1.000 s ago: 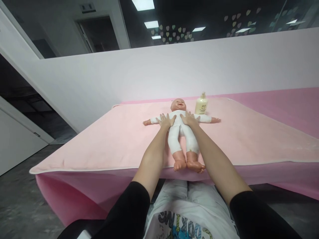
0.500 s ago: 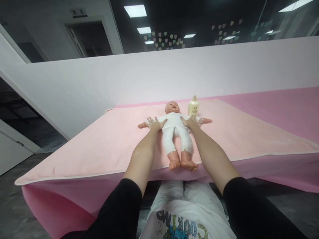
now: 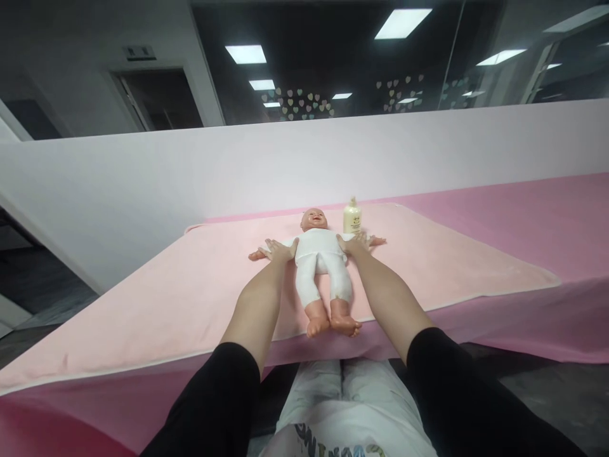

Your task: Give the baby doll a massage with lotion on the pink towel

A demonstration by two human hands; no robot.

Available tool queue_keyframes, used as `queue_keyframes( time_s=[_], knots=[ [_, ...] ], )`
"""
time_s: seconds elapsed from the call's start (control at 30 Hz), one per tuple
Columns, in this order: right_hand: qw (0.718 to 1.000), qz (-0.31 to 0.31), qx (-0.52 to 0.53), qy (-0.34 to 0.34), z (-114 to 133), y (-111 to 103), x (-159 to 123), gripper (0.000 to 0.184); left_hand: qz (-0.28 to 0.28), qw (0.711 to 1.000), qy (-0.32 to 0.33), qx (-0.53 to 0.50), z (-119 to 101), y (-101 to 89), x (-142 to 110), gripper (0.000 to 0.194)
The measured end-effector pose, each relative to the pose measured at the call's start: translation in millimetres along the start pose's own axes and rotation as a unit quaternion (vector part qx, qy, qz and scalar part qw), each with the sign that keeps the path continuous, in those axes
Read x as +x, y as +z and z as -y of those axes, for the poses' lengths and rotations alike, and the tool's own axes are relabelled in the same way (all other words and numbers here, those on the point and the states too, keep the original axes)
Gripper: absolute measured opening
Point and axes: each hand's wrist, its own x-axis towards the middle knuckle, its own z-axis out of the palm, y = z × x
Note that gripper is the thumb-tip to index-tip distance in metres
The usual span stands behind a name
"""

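Note:
A baby doll point(image 3: 320, 244) in a white top and trousers lies on its back, head away from me and bare feet towards me. Both its arms stretch out sideways. My left hand point(image 3: 281, 250) rests with spread fingers over the doll's arm on the left, thumb by the edge of its torso. On the other side, my right hand point(image 3: 353, 245) lies likewise over the doll's other arm, fingers apart. A pale yellow pump bottle point(image 3: 353, 218) stands just beyond my right hand, beside the doll's head.
Under the doll a light pink towel point(image 3: 190, 292) covers part of a table with a darker pink cloth point(image 3: 514, 222). A low white wall point(image 3: 266, 165) runs behind it, with a dark window point(image 3: 333, 57) above.
The view has tilted up and turned slightly right. Both hands have slid a little outward, off the doll's chest and along its arms. The doll and bottle stay in place.

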Motion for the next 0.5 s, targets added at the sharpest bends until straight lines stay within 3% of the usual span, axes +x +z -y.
queue_keyframes(
  time_s=[0.1,0.27,0.5],
  knots=[
    [0.999,-0.006,-0.038,0.008,-13,-6,3,0.088,-0.018,1.000,0.005,0.004,6,-4.3,-4,0.109],
    [1.000,0.000,-0.015,0.014,-20,-11,7,0.091,-0.017,1.000,0.015,0.012,14,-12.7,-9,0.103],
    [0.999,0.005,0.022,0.030,-29,-17,15,0.088,-0.015,0.999,0.032,0.016,34,-17.9,2,0.096]
  ],
)
